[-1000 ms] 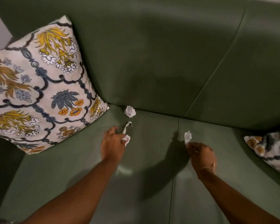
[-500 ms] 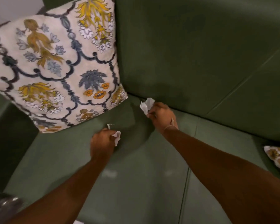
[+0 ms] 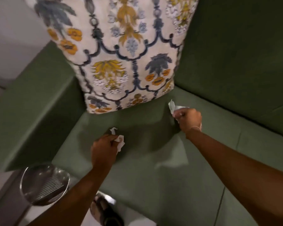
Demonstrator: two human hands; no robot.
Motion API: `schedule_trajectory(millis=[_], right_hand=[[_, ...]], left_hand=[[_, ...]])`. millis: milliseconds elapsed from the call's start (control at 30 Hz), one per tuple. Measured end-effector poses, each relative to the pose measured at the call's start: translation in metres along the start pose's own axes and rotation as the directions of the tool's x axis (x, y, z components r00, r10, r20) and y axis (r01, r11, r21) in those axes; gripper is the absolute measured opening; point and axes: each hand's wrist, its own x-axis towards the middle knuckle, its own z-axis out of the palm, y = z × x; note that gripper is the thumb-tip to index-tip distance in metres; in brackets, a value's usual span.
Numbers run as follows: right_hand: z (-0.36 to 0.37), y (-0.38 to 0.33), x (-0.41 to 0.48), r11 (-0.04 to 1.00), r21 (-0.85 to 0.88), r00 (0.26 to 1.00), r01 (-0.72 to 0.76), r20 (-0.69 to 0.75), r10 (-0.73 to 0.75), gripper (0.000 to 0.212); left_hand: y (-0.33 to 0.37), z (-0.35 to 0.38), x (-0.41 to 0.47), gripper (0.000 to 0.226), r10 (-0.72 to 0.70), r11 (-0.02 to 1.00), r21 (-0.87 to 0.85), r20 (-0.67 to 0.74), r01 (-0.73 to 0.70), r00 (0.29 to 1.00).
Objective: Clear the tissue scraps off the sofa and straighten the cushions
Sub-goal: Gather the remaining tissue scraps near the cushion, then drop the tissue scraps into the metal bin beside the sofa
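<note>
My left hand (image 3: 104,147) grips crumpled white tissue scraps (image 3: 119,140) just above the green sofa seat (image 3: 153,176). My right hand (image 3: 187,119) holds more white tissue (image 3: 172,106) near the seat's back corner. A floral cushion (image 3: 121,54) in white, yellow and blue leans in the sofa's left corner, right above both hands. No loose scraps show on the seat around the hands.
A round wire-mesh bin (image 3: 44,185) stands on the floor by the sofa's left armrest (image 3: 31,103). A sandalled foot (image 3: 104,211) is on the floor below the seat edge. The sofa backrest (image 3: 235,54) rises at the right.
My right hand picked up the scrap near the seat back and holds it with the earlier one. My view swung left and down, bringing the bin and armrest into sight.
</note>
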Motion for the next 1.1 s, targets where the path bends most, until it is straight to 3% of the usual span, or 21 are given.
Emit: schedule_trajectory(millis=[200, 267, 333, 400, 500, 633, 667, 767, 900, 1000, 1100], right_hand=[[0.088, -0.069, -0.135, 0.910, 0.396, 0.982, -0.123, 0.180, 0.055, 0.028], [0.127, -0.098, -0.178, 0.922, 0.383, 0.957, -0.060, 0.284, -0.057, 0.010], [0.165, -0.128, -0.218, 0.937, 0.350, 0.902, -0.015, 0.408, -0.138, 0.021], [0.198, -0.153, -0.250, 0.973, 0.229, 0.848, 0.031, 0.508, -0.147, 0.023], [0.247, -0.189, -0.290, 0.989, 0.060, 0.755, 0.136, 0.641, -0.143, 0.020], [0.302, -0.224, -0.309, 0.977, -0.107, 0.725, 0.183, 0.686, -0.061, 0.033], [0.316, -0.228, -0.308, 0.982, -0.125, 0.723, 0.145, 0.691, -0.019, 0.037], [0.341, -0.239, -0.301, 0.980, -0.059, 0.672, -0.192, 0.719, 0.175, 0.041], [0.356, -0.238, -0.290, 0.919, -0.047, 0.551, -0.392, 0.788, 0.276, 0.049], [0.357, -0.228, -0.284, 0.910, -0.011, 0.495, -0.414, 0.837, 0.235, 0.045], [0.346, -0.218, -0.285, 0.918, -0.026, 0.553, -0.396, 0.792, 0.260, 0.038]], left_hand=[[-0.080, -0.056, -0.019, 0.029, -0.189, 0.974, -0.111, 0.062, 0.195, 0.980], [-0.118, -0.077, -0.032, 0.026, -0.269, 0.956, -0.106, 0.062, 0.275, 0.961], [-0.159, -0.095, -0.047, 0.021, -0.354, 0.930, -0.109, -0.019, 0.350, 0.935], [-0.196, -0.107, -0.059, 0.018, -0.474, 0.879, -0.105, -0.085, 0.465, 0.877], [-0.255, -0.123, -0.072, 0.022, -0.603, 0.797, -0.036, -0.071, 0.602, 0.794], [-0.310, -0.127, -0.071, 0.027, -0.703, 0.709, -0.077, -0.011, 0.701, 0.711], [-0.320, -0.126, -0.070, 0.027, -0.711, 0.700, -0.087, 0.013, 0.709, 0.703], [-0.341, -0.122, -0.060, 0.030, -0.739, 0.658, -0.153, 0.057, 0.737, 0.671], [-0.351, -0.120, -0.044, 0.029, -0.770, 0.594, -0.247, 0.101, 0.766, 0.630], [-0.349, -0.122, -0.046, 0.027, -0.751, 0.622, -0.237, 0.092, 0.747, 0.654], [-0.339, -0.126, -0.056, 0.028, -0.708, 0.691, -0.145, 0.066, 0.709, 0.703]])
